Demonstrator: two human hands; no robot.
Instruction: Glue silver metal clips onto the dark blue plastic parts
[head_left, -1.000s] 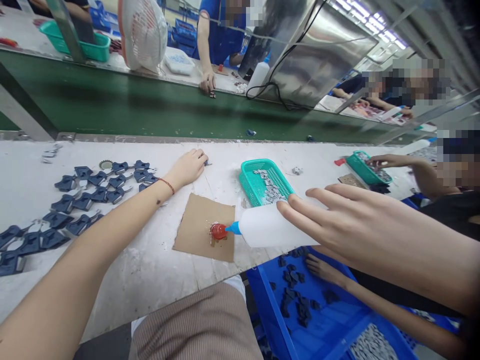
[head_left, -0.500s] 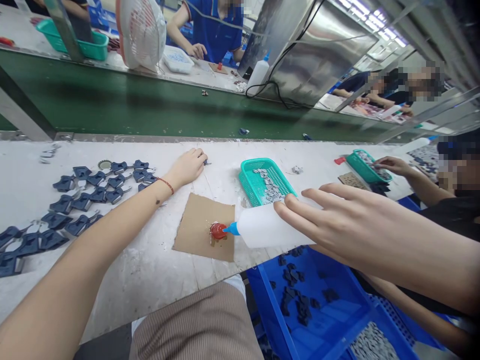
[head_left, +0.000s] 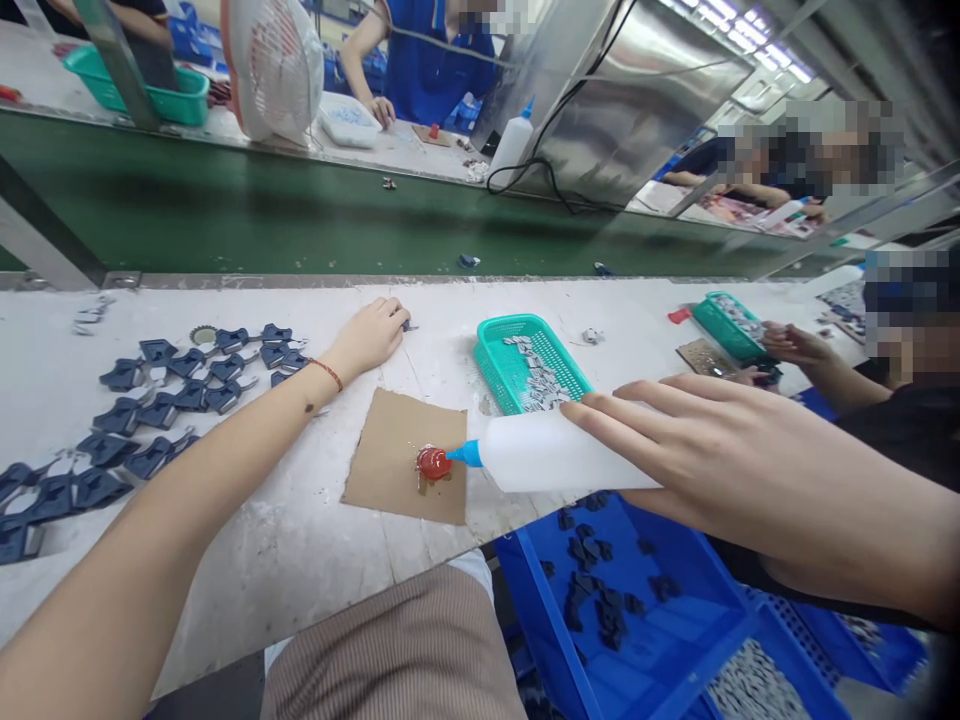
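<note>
My right hand (head_left: 697,460) is wrapped over a white squeeze bottle (head_left: 536,452) lying nearly level, its blue nozzle (head_left: 466,454) pointing left. The nozzle tip meets a wet, shiny red lump (head_left: 433,462) on a piece of brown cardboard (head_left: 390,430). Farther up the bench, my left hand (head_left: 375,335) rests with curled fingers at a small dark blue piece (head_left: 407,325), mostly hidden by the fingertips. Behind the bottle is a green basket (head_left: 491,365) of small grey pieces. Several dark blue plastic parts (head_left: 191,393) with light tabs lie in rows beside my left forearm.
Blue bins (head_left: 540,600) with dark parts and grey pieces stand below the bench edge at right. A co-worker's hand (head_left: 795,343) is beside another green basket (head_left: 724,325). Past the green belt (head_left: 300,220), a person in blue sits at the opposite bench.
The bottle tip stays at the red lump while my right hand and the bottle's body shift slightly right. The right-hand co-worker's hand moves away from the basket. My left hand barely moves.
</note>
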